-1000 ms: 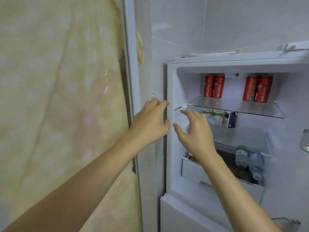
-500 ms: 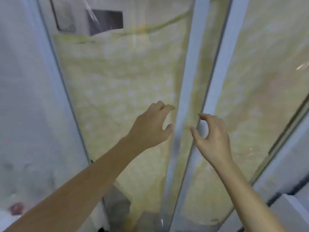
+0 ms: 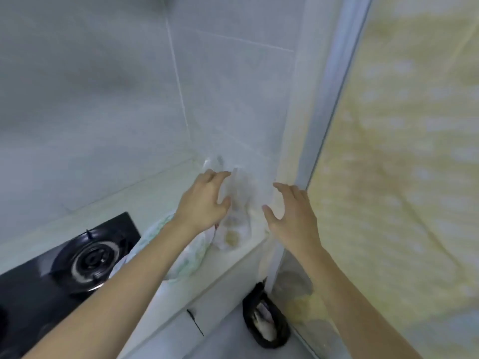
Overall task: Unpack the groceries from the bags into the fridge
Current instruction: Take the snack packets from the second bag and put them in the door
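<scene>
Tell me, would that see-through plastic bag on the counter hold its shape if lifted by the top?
Probably not. The clear plastic bag looks thin and crumpled, so it would likely sag and swing. Pale lumps sit low inside, so the weight should hang at the bottom. Both the left hand and right hand are open beside it.

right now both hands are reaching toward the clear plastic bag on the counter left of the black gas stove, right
Not quite. In the head view the clear plastic bag lies on the pale counter to the right of the black gas stove. Both the left hand and right hand reach toward it.
</scene>
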Available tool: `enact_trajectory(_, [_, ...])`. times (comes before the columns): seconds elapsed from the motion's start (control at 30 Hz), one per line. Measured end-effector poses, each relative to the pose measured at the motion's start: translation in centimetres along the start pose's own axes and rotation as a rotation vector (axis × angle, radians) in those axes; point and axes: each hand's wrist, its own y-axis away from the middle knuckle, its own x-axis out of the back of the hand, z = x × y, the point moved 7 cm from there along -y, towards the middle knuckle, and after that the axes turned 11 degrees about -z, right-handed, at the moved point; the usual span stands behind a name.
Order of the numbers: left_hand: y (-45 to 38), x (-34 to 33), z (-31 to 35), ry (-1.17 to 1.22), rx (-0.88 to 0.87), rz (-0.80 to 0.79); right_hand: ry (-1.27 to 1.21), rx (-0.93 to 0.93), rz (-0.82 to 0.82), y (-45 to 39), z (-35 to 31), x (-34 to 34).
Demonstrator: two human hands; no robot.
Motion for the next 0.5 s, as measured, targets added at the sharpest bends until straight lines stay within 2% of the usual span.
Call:
enact_trajectory(0.33, [2.9,-7.4,-15.3,-0.052,0.484,-0.042,0.065,0.239,-0.493,-8.6,-2.4,-18.2])
enact_trajectory(0.4, [4.3,-9.0,-18.2,-0.096,0.588,-0.088,0.105,0.265,-0.617,-9.3,-3.0,-22.1])
enact_trajectory(0.5, [6.6,-11.5,-23.2,-0.164,0.794,-0.241,0.219,0.284,-0.794,-9.8,-3.8,-27.9])
